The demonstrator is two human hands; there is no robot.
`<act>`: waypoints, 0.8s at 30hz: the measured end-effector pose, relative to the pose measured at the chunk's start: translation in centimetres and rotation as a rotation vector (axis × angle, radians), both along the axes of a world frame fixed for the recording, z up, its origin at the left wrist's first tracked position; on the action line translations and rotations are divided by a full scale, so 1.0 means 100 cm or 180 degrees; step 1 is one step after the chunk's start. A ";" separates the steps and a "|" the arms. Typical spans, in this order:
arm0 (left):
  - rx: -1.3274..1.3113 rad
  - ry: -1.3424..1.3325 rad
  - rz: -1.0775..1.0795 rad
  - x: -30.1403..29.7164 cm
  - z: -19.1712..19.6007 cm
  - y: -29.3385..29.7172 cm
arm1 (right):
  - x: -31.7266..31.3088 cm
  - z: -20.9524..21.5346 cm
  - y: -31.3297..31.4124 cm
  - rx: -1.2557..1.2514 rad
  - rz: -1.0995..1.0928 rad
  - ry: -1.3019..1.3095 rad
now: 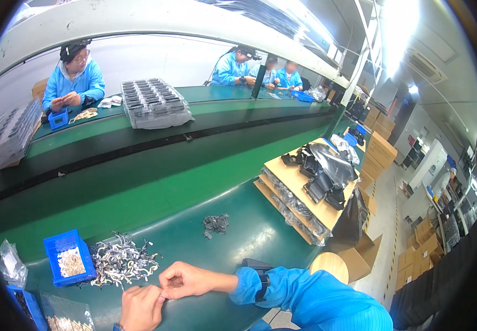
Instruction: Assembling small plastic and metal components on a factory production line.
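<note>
Over the green worktable (194, 251), my left hand (141, 308) and my right hand (187, 279) meet, fingertips pinched together. A tiny whitish piece shows between them, too small and too covered to name. Just beyond my left hand lies a loose heap of small black-and-white parts with short wire-like ends (122, 259). Touching that heap on its left is a blue bin (77, 279) holding small cream-coloured pieces (71, 262). Farther off sits a little pile of black plastic parts (215, 223).
At lower left are a second blue bin (35, 309), a clear bag of cream pieces (67, 321) and another clear bag (12, 266). Stacked boards (282, 168) with black plastic housings (318, 185) stand at right. Across the conveyor, co-workers sit near stacked trays (155, 105).
</note>
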State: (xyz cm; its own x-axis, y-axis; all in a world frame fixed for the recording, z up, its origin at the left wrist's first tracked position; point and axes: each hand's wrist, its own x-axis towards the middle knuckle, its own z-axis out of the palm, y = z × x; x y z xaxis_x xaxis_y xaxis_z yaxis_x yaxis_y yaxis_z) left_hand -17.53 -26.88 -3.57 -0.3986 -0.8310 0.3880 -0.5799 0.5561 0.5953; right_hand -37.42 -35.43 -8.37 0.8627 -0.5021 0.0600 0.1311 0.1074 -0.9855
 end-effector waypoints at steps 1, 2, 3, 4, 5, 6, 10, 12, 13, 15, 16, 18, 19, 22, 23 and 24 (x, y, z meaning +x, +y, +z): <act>0.0017 -0.0013 0.0003 0.000 0.001 0.000 | 0.001 0.001 0.001 -0.0011 -0.0004 -0.0003; 0.0006 -0.0015 -0.0001 0.001 0.002 0.000 | 0.001 0.003 0.002 -0.0023 -0.0009 -0.0006; 0.0070 -0.0021 0.0021 0.001 0.002 0.001 | 0.002 0.005 0.002 -0.0024 -0.0006 -0.0008; 0.0132 -0.0027 0.0042 0.002 0.002 0.000 | 0.002 0.008 0.001 -0.0023 0.0018 0.0035; 0.0129 -0.0028 0.0046 0.002 0.000 0.000 | 0.003 0.010 0.001 -0.0022 0.0043 0.0078; 0.0113 0.0019 0.0052 0.003 -0.001 0.000 | 0.002 0.010 0.001 -0.0028 0.0033 0.0082; 0.0106 0.0239 0.0060 0.002 -0.002 -0.001 | 0.005 0.005 0.003 -0.0028 -0.0047 -0.0159; 0.0158 0.0237 0.0278 0.002 -0.001 0.002 | 0.006 0.003 0.003 0.0016 -0.0162 -0.0292; 0.0211 0.0236 0.0491 0.002 -0.001 0.002 | 0.006 0.003 0.003 0.0132 -0.0305 -0.0301; 0.0175 0.0333 0.0555 0.001 -0.001 0.002 | 0.006 0.002 0.002 0.0245 -0.0451 -0.0308; 0.0138 0.0392 0.0598 0.000 0.000 0.002 | 0.005 0.000 0.001 0.0194 -0.0453 -0.0302; 0.0106 0.0449 0.0648 -0.001 0.000 0.002 | 0.004 0.000 0.001 0.0147 -0.0447 -0.0298; 0.0078 0.0442 0.0671 -0.001 -0.001 0.001 | 0.005 0.003 0.002 0.0049 -0.0439 -0.0393; 0.0049 0.0426 0.0681 0.000 -0.001 0.001 | 0.005 0.006 0.003 -0.0117 -0.0488 -0.0468; 0.0049 0.0418 0.0670 0.000 -0.001 0.001 | 0.005 0.007 0.004 -0.0184 -0.0543 -0.0448; 0.0047 0.0422 0.0664 -0.001 -0.002 0.001 | 0.005 0.009 0.004 -0.0188 -0.0548 -0.0444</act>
